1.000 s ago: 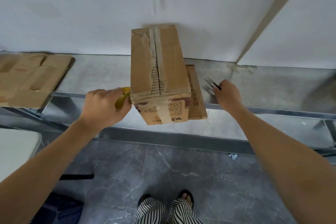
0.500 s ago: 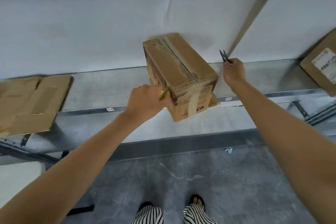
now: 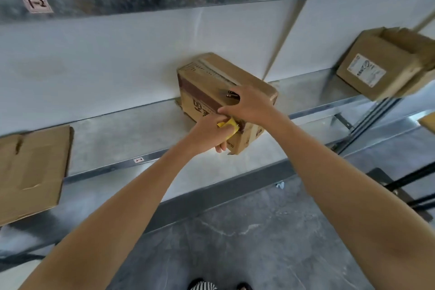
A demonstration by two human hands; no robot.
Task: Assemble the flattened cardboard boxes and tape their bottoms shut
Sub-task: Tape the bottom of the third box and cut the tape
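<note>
box on shelf by the wall | left hand fingers wrap a yellow thing | right hand fingers pinch small snips | box looks light, stiff: hold its edges

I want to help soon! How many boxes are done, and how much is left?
The open box at right looks assembled. The middle box looks taped along its seam; the left hand holds the tape roll at its edge, the right hand holds snips. The flat cardboard isn't assembled yet.
</note>
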